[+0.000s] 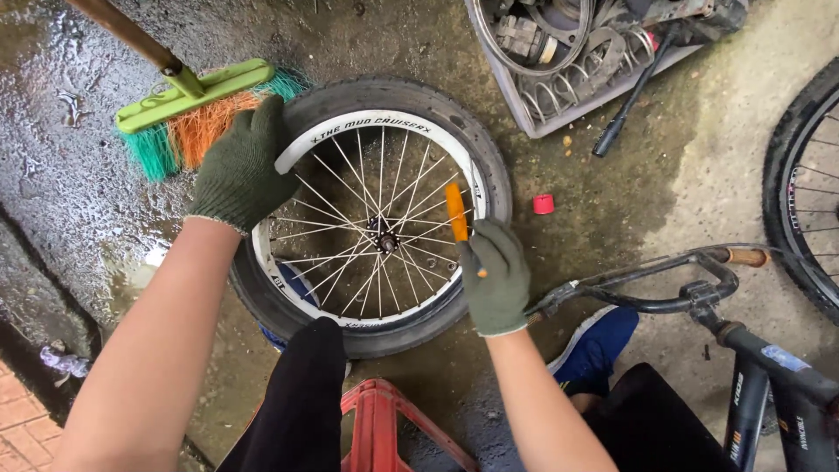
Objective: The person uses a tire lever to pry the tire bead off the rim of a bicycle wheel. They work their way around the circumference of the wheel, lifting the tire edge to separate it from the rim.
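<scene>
The small bicycle wheel (376, 227), black tyre on a white rim, stands on the wet concrete floor (612, 183) between the person's knees. The left hand (240, 166), in a green glove, has its grip closed over the tyre's upper left edge. The right hand (496, 275) has its grip wrapped around an orange tyre lever (456, 214), whose tip lies at the rim's right side. A green broom (197, 109) lies just behind the wheel.
</scene>
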